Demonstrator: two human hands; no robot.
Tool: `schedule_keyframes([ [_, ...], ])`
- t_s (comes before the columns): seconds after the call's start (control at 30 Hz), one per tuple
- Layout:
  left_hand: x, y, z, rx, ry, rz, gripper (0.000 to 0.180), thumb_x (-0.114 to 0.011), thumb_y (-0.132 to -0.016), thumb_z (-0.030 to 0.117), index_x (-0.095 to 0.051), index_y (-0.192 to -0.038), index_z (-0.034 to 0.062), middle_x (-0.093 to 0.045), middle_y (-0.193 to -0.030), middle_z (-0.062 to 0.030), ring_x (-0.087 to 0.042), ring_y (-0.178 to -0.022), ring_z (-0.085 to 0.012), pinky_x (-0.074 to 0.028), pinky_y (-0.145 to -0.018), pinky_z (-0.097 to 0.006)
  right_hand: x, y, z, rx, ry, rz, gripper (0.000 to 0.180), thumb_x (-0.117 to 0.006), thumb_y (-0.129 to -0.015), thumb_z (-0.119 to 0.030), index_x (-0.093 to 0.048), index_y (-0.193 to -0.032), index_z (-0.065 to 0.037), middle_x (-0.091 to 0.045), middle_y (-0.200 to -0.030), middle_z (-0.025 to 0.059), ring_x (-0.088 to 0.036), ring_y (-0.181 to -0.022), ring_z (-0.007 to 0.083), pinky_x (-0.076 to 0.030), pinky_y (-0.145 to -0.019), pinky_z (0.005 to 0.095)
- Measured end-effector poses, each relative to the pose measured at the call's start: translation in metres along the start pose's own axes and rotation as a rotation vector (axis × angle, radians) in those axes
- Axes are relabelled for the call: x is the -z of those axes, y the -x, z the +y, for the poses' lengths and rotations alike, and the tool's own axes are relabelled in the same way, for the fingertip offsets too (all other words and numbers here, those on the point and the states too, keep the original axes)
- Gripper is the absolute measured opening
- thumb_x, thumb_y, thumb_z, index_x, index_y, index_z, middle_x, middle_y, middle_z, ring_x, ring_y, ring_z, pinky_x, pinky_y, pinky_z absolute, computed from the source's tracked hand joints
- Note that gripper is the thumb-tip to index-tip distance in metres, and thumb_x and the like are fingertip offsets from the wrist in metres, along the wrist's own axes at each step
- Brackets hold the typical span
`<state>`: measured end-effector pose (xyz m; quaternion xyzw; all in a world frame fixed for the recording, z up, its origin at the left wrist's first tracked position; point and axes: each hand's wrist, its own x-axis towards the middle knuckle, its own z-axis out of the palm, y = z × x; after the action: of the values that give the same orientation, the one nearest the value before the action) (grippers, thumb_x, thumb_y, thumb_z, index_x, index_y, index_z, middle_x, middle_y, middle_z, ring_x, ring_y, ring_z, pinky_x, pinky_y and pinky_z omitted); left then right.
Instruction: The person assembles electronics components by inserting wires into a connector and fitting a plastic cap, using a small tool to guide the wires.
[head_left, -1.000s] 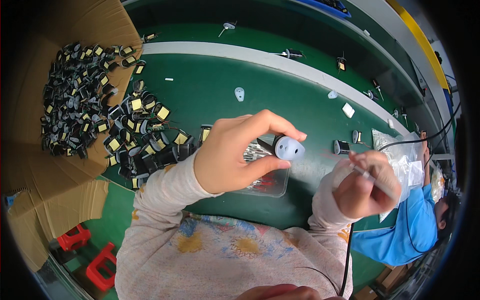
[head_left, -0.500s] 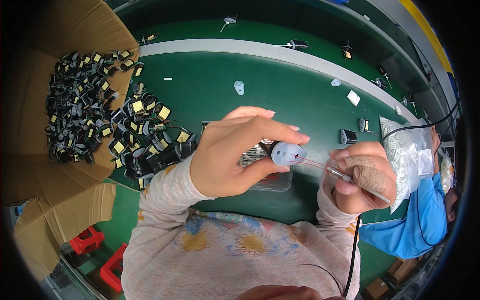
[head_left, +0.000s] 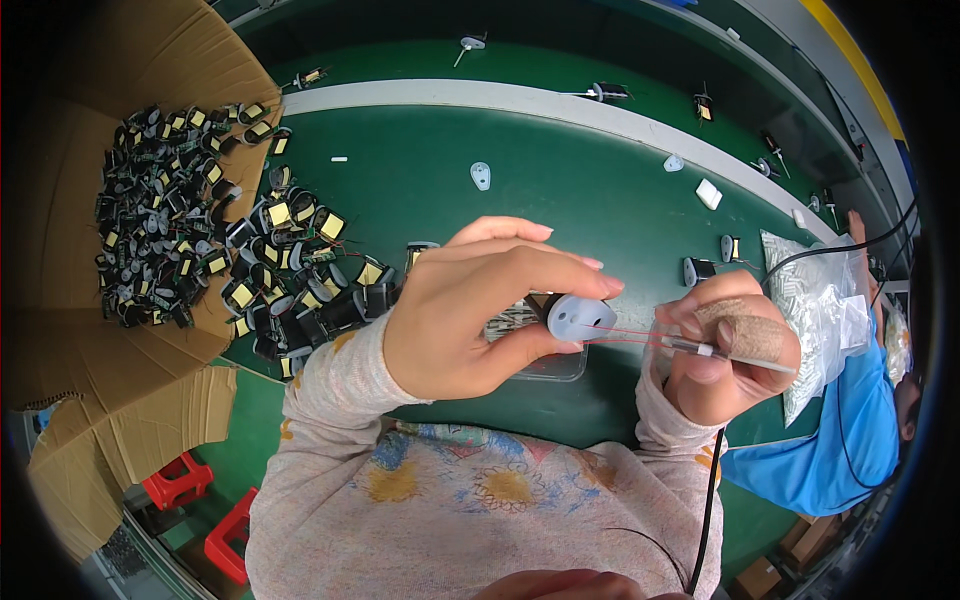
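We see the left hand [head_left: 450, 325] pinching the pale cap [head_left: 578, 318] between thumb and forefinger, above the table, with the black body [head_left: 538, 303] behind it; the right hand [head_left: 738, 345] pinches the slim rod [head_left: 745, 360] between thumb and fingers, well apart from the cap; thin red wires [head_left: 630, 333] span the gap between cap and rod.

We judge the wires to be the weak point; should the hands draw apart too hard, they could snap or pull loose at either end; if the rod were twisted, they might cross and tangle; the edge of the cap's hole could also scrape them if they were pulled at a slant. The left pinch is on a smooth, rounded piece, so we think a sideways tug could turn it or make it slip; a drop might land it in the clear tray [head_left: 572, 372] below. The tape [head_left: 757, 337] on a right finger may dull the feel of the rod.

We cannot make out how the wires meet the rod, nor where they run inside the cap; the left hand covers most of the body and part of the tray; the co-worker's blue sleeve [head_left: 850, 430] is partly hidden by the bag [head_left: 805, 330]; the box [head_left: 190, 75] fades into the dark rim.
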<state>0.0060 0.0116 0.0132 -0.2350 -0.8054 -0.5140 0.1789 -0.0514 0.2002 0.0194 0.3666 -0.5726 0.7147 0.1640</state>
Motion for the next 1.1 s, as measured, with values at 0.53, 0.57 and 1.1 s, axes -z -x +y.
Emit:
schedule_keyframes([
  [0.53, 0.001, 0.001, 0.002, -0.059, -0.163, 0.023, 0.034, -0.076, -0.067, 0.008, -0.059, -0.096, 0.0049, -0.069, -0.092, -0.0122, -0.065, -0.096, -0.0266, -0.04, -0.091, -0.042, 0.006, -0.002, -0.012, 0.364, 0.365, -0.246, 0.027, -0.08, -0.054, -0.007, -0.066, -0.076, 0.001, -0.066, -0.075, 0.0099, -0.064, -0.072, 0.0224, -0.053, -0.061, 0.0269],
  [0.57, 0.001, 0.0, 0.002, -0.062, -0.18, 0.034, 0.034, -0.076, -0.067, 0.008, -0.059, -0.096, 0.0051, -0.069, -0.092, -0.012, -0.065, -0.096, -0.0262, -0.04, -0.091, -0.042, 0.004, -0.001, -0.016, 0.381, 0.407, -0.254, 0.027, -0.079, -0.054, -0.007, -0.066, -0.076, 0.0, -0.066, -0.077, 0.01, -0.064, -0.072, 0.0219, -0.054, -0.062, 0.0265],
  [1.1, 0.0, 0.001, 0.006, -0.061, -0.307, 0.044, 0.028, -0.074, -0.069, 0.008, -0.06, -0.094, 0.0064, -0.069, -0.093, -0.0109, -0.065, -0.095, -0.0246, -0.041, -0.088, -0.04, 0.006, 0.0, -0.028, 0.459, 0.486, -0.476, 0.03, -0.077, -0.062, -0.001, -0.056, -0.083, 0.004, -0.061, -0.083, 0.0151, -0.062, -0.078, 0.0293, -0.06, -0.066, 0.0376],
])
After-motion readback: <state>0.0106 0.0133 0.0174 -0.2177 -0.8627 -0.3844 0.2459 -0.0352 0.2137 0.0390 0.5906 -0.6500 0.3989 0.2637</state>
